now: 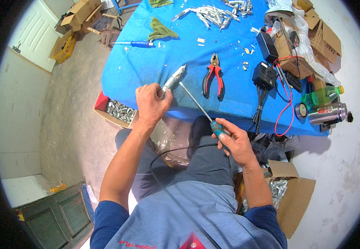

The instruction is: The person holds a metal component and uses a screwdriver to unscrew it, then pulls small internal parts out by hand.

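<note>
My left hand (151,101) is closed around the near end of a slim silver metal part (174,78), held low over the table's front edge and pointing away to the right. What the part is I cannot make out. In my right hand (238,143) is a screwdriver (195,101) with a teal handle and a long metal shaft. Its tip reaches up and left, close beside the metal part; whether they touch I cannot tell. To the right of the tip lie combination pliers (213,79) with red and black handles, jaws pointing away from me.
The blue-covered table (138,83) carries a blue screwdriver (140,43), a green cloth (161,30) and a pile of silver parts (215,16). At right are black adapters (265,74), red cable (280,128), a green bottle (321,96) and a thermos (327,114). A box of metal pieces (122,111) stands below left.
</note>
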A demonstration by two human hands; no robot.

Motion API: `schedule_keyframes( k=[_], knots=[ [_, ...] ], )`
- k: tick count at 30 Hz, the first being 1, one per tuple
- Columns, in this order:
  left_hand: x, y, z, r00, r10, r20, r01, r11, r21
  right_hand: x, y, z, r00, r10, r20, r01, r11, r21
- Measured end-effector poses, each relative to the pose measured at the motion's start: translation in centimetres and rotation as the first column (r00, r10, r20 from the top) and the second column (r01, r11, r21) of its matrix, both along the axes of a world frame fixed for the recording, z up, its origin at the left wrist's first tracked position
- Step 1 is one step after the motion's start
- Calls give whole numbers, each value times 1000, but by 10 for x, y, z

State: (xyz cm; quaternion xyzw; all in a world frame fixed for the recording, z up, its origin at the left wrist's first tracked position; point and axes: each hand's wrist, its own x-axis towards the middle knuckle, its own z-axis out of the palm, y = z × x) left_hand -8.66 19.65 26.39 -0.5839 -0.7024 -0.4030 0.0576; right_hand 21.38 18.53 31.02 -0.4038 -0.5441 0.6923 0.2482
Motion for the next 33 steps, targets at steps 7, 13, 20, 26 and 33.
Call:
schedule_keyframes(
  k=[7,13,20,26,33],
  knots=[
    [0,0,0,1000,4,-7,-4,1000,-6,-2,1,2,1000,-2,-2,2,1000,14],
    [1,-1,1,1000,5,-1,-5,1000,1,-3,1,2,1000,15,10,-15,999,30],
    [0,0,0,1000,-2,1,2,1000,23,-7,-1,3,1000,9,4,-9,1000,-2],
    [2,0,4,999,6,32,-7,1000,6,-9,-3,1,1000,1,-14,-2,999,-45],
    [1,0,1,1000,16,24,-16,1000,11,-14,-4,-1,999,7,-47,-9,1000,-25]
  ],
)
